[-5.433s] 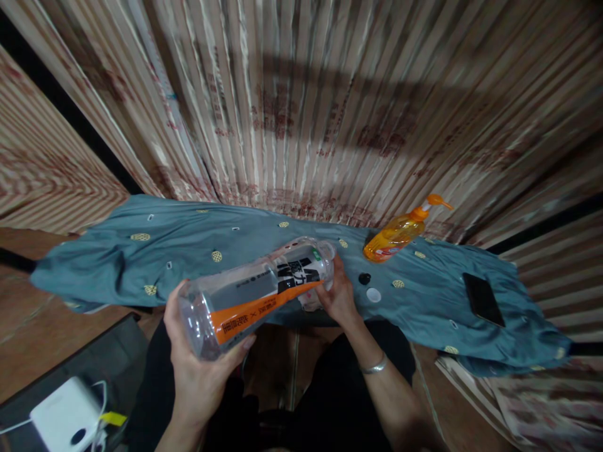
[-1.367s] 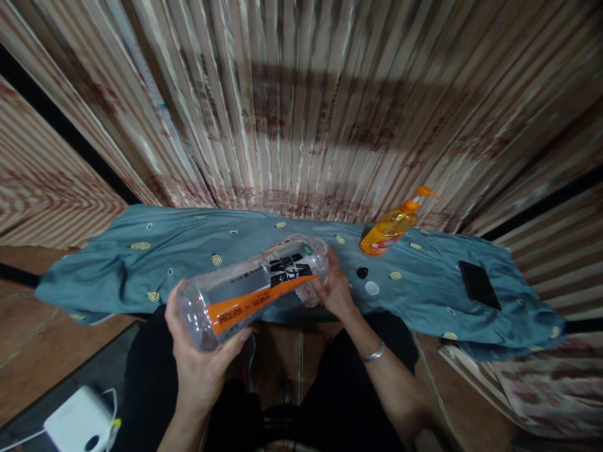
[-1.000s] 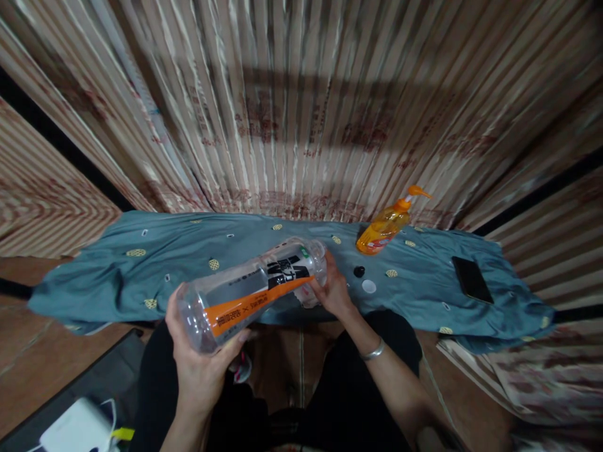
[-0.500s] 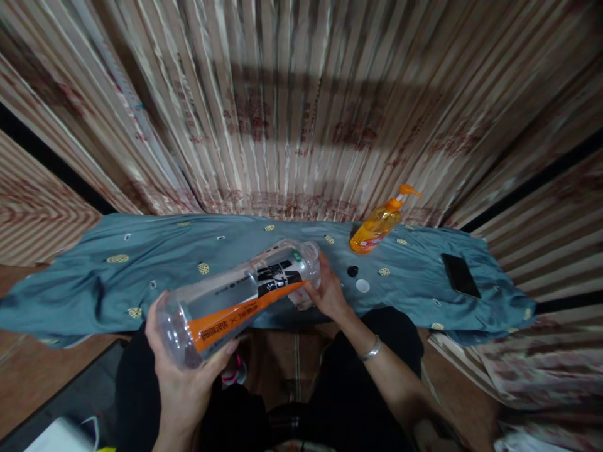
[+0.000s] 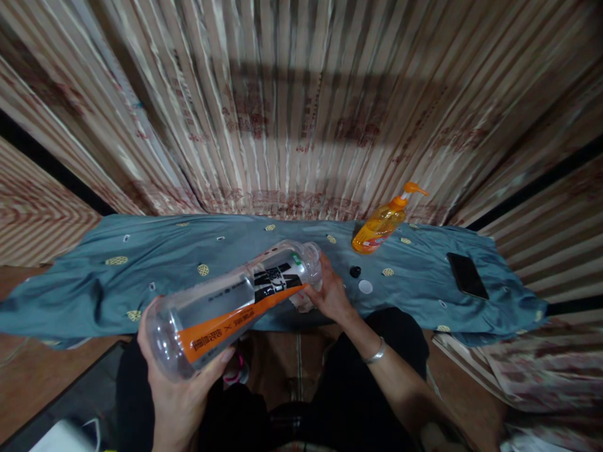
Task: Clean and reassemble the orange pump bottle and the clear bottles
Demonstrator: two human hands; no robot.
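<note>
A large clear plastic bottle (image 5: 235, 307) with an orange and black label is held lengthwise above the cloth, its neck up and to the right. My left hand (image 5: 176, 383) wraps around the broad base end. At the neck end, my right hand (image 5: 330, 289) has its fingers closed on the bottle; some of them are hidden behind it. Beneath that hand a crumpled pale tissue or cloth (image 5: 302, 302) shows partly. Just right of my right hand, a small black cap (image 5: 355, 272) and a white disc (image 5: 365, 287) lie on the cloth.
A pump bottle (image 5: 379, 227) of orange liquid stands at the back right. Farther right lies a black phone (image 5: 467, 276). Everything rests on a teal cloth (image 5: 245, 238) with pineapple prints, in front of a striped curtain (image 5: 282, 125). A white device (image 5: 63, 437) sits at lower left.
The bottle's base end has shifted slightly left and down with my left hand. The bottle is turned a little, and both hands keep hold of it. The view has shifted slightly.
</note>
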